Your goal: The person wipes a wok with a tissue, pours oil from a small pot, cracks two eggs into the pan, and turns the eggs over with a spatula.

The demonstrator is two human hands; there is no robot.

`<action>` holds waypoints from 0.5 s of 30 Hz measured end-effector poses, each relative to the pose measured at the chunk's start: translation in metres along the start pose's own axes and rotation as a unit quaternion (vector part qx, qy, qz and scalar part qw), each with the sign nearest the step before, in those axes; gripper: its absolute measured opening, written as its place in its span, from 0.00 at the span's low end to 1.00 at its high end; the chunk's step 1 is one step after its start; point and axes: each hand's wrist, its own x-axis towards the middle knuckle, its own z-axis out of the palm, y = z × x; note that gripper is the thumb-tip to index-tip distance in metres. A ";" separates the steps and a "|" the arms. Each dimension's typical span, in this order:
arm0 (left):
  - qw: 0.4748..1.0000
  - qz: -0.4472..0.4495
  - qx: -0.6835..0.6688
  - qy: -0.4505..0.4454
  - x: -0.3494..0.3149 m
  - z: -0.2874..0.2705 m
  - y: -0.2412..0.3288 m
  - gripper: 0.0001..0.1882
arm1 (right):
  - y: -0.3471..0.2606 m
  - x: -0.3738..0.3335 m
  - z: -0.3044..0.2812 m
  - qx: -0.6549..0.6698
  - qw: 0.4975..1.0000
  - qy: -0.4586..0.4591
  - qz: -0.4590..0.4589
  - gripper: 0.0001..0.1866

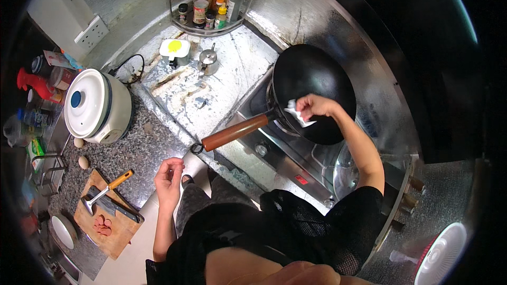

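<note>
My right hand is closed on a crumpled white paper towel, held at the near left rim of a black wok. The wok sits on a gas stove with its inside bare and dark. Its brown wooden handle points left toward me and ends in a metal ring. Below that ring, my left hand hangs in the air with its fingers loosely bent. Nothing shows in it, and it touches nothing.
Left of me, a cutting board bears a knife, a wooden-handled spatula and sliced sausage. Eggs lie by a white electric cooker. A seasoning box, steel pot and bottle rack stand behind.
</note>
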 end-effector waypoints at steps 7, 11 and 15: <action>0.999 0.023 0.018 0.015 -0.008 -0.008 0.017 0.04 | -0.032 -0.019 -0.083 -0.388 0.688 0.608 -0.082 0.05; 0.999 0.009 0.024 0.032 -0.020 -0.024 0.008 0.04 | 0.015 0.050 -0.099 -0.342 0.645 0.678 -0.088 0.04; 0.998 0.005 0.009 0.062 -0.030 -0.034 0.001 0.03 | 0.004 0.076 -0.037 -0.295 0.900 0.268 -0.175 0.07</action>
